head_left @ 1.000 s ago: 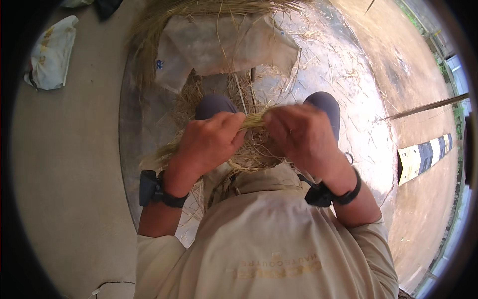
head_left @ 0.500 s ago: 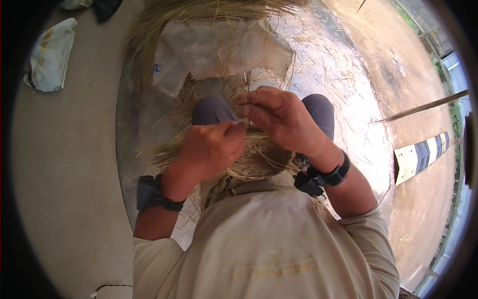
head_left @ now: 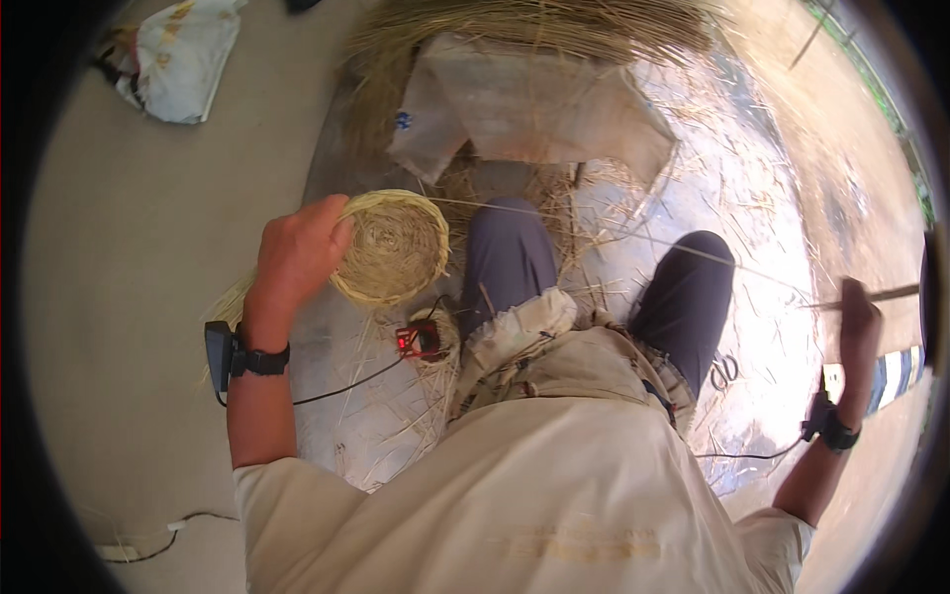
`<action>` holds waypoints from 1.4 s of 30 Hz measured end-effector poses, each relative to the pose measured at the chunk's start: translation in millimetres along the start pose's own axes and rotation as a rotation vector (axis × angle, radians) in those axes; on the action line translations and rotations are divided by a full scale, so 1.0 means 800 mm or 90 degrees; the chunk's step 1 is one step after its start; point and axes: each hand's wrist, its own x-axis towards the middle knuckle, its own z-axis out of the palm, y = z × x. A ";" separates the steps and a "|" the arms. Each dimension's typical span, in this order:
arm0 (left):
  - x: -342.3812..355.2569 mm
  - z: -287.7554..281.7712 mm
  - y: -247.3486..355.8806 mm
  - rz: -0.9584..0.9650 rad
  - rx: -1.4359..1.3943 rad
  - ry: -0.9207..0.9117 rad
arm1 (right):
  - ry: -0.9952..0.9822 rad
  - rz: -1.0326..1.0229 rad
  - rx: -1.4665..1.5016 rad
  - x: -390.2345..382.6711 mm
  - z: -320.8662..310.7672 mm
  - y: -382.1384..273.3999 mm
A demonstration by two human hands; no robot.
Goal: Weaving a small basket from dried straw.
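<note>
Basket [head_left: 389, 247] right of left hand [head_left: 298, 249], rim [head_left: 442, 247] gripped.

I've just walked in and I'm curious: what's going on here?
A seated person's left hand grips the rim of a small round woven basket. A thin strand stretches from near that rim across the knees towards the right hand, which is out to the far right and seems to hold its end. Beyond the knees lie a pale sheet and a heap of straw.
</note>
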 end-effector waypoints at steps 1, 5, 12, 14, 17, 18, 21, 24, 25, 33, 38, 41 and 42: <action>-0.006 -0.003 -0.013 -0.023 0.016 -0.009 | 0.101 0.155 -0.009 -0.004 0.002 0.059; -0.027 -0.015 -0.042 -0.108 0.034 -0.054 | 0.061 0.208 -0.512 -0.051 -0.017 0.251; -0.008 0.003 0.051 0.019 -0.137 -0.069 | 0.067 0.232 -0.088 -0.011 0.043 0.118; 0.013 0.011 0.100 0.107 -0.218 -0.047 | 0.065 -0.044 0.112 0.009 0.072 -0.024; 0.035 0.016 0.170 0.187 -0.309 -0.108 | -0.087 -0.178 0.497 0.020 0.099 -0.242; 0.040 0.017 0.189 0.207 -0.336 -0.111 | -0.098 -0.276 0.582 0.032 0.112 -0.299; 0.048 0.015 0.215 0.224 -0.376 -0.125 | -0.357 -0.230 0.828 0.057 0.136 -0.380; 0.047 0.020 0.216 0.182 -0.373 -0.141 | -0.674 0.023 0.721 0.061 0.160 -0.336; 0.046 0.025 0.215 0.174 -0.385 -0.146 | -0.724 0.032 0.702 0.059 0.169 -0.312; 0.049 0.061 0.215 0.226 -0.441 -0.127 | -0.574 0.016 0.984 0.040 0.179 -0.261; 0.050 0.066 0.220 0.247 -0.459 -0.115 | -0.339 0.355 1.395 0.068 0.160 -0.343; 0.044 0.068 0.220 0.232 -0.430 -0.130 | -0.425 0.260 1.333 0.114 0.156 -0.340; 0.042 0.069 0.218 0.237 -0.437 -0.139 | -0.452 0.160 1.160 0.117 0.157 -0.336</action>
